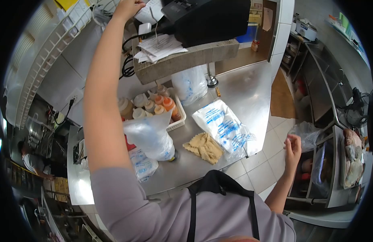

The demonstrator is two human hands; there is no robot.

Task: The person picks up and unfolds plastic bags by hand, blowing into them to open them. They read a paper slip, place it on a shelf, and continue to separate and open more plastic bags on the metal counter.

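My left hand (130, 9) is raised to the shelf at the top, its fingers closed at the edge of a white paper slip (151, 13). A bent metal bill spike (156, 30) rises beside it through a stack of printed slips (162, 47). My right hand (292, 150) hangs out to the right, away from the counter, with loosely bent fingers and nothing visible in it. On the steel counter (174, 173) lie a tan cloth (204, 147) and a pack of blue-printed white plastic bags (223, 125).
A black machine (210, 20) stands on the shelf (186, 60). Below are a white basket (179, 123) of sauce bottles (169, 104) and a filled plastic bag (152, 139). At right, a tray of raw meat (353, 161) sits near a fan (356, 107). Another person (33, 161) works far left.
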